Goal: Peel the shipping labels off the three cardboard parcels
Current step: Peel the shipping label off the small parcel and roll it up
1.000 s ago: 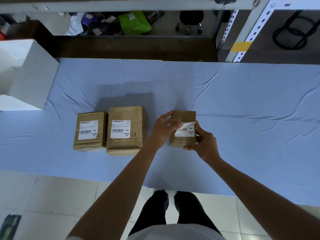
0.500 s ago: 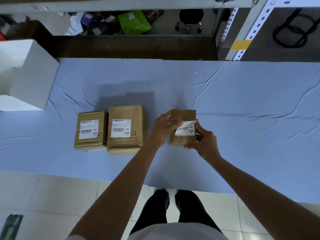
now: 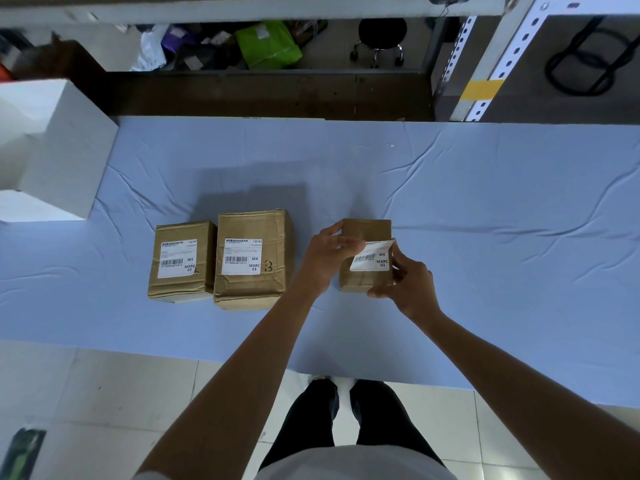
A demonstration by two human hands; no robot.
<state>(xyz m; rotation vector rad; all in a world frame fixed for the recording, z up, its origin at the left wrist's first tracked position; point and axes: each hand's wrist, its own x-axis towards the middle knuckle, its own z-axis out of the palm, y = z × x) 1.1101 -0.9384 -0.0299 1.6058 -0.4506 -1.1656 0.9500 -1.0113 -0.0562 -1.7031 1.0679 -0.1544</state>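
Three brown cardboard parcels stand in a row on the blue cloth. The left parcel carries a flat white label. So does the taller middle parcel, whose label lies flat too. On the small right parcel, the label is partly lifted, its upper edge off the cardboard. My left hand pinches that label at its top left corner, thumb against the box's far left corner. My right hand grips the right parcel's right side and near corner.
The blue-covered table stretches wide to the right. A large white box sits at the table's far left. Behind the table are a perforated metal shelf upright, a stool and bags on the floor. My legs stand at the near edge.
Almost nothing: both hands stay on the right parcel, and the label's upper edge has come slightly further off the cardboard.
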